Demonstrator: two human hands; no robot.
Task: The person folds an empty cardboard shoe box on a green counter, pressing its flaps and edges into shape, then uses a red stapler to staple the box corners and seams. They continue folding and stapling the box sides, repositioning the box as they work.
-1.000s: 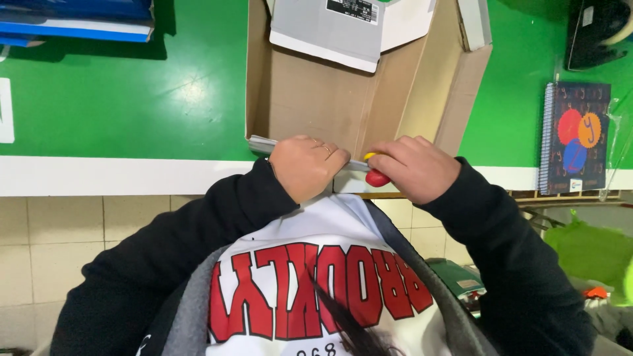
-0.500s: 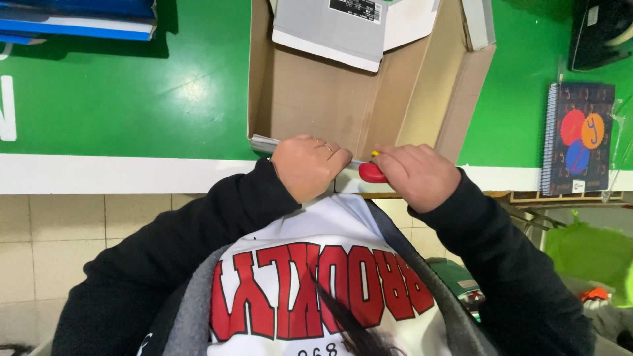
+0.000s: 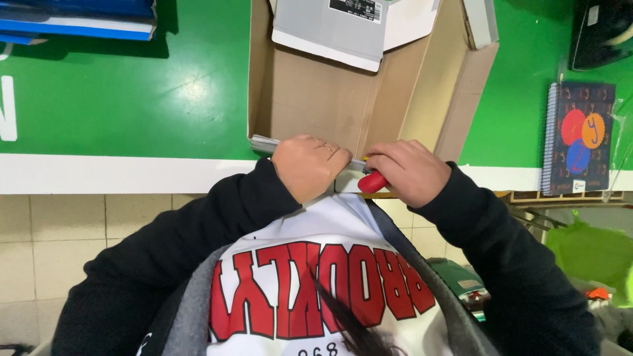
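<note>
Both hands keep a closed grip at the cardboard box's point(image 3: 316, 99) near edge, left hand point(image 3: 308, 165) pinning its flap, right hand point(image 3: 409, 171) holding a red-handled tool point(image 3: 372, 182), cutting apparently unfinished.

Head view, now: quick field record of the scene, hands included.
surface: green table with a white edge
box: open cardboard box, flaps up, at the near edge of the table
left hand: left hand presses on the box's near flap
right hand: right hand grips a red-handled tool at that flap; tip hidden
right side: spiral notebook, dark cover with coloured circles
far left: blue books
</note>
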